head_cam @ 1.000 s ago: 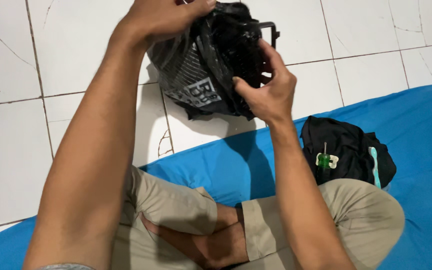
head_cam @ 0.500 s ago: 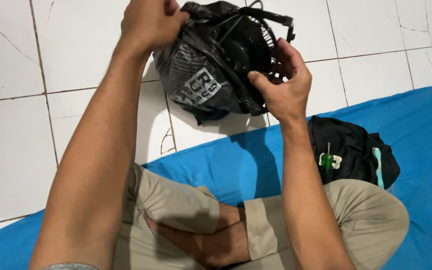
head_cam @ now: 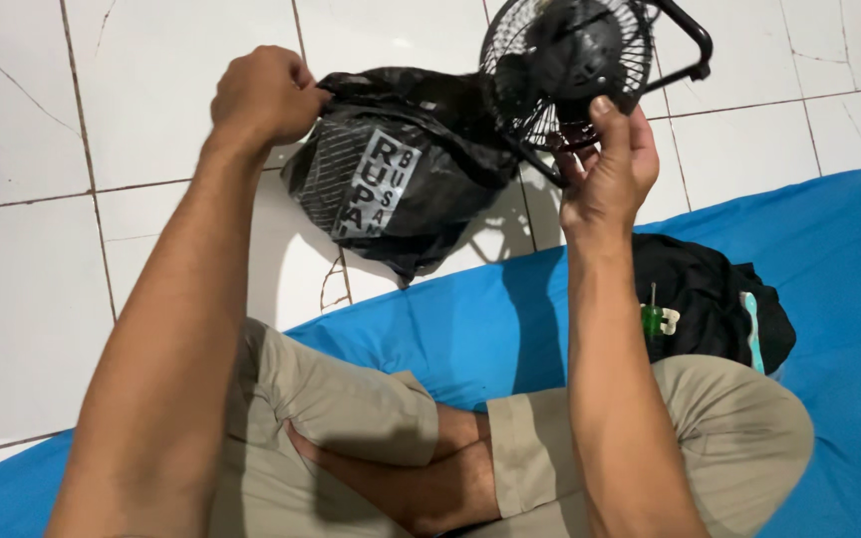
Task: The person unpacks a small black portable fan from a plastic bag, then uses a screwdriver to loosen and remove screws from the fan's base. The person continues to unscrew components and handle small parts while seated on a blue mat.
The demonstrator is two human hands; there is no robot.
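Sitting cross-legged, you are gripping a black plastic bag [head_cam: 391, 179] in your left hand's [head_cam: 263, 95] closed fingers, while your right hand [head_cam: 605, 164] fingers are clasping a small black fan [head_cam: 570, 60], just right of the bag, above the white tiled floor [head_cam: 42, 289].

The top edge of the picture cuts off the upper part of my small black fan [head_cam: 565, 60]. My right grip [head_cam: 605, 169] covers part of its lower grille, and the black plastic bag [head_cam: 391, 169] hides its base. The green tool [head_cam: 653, 321] on the dark bundle [head_cam: 710, 299] is too small to identify.
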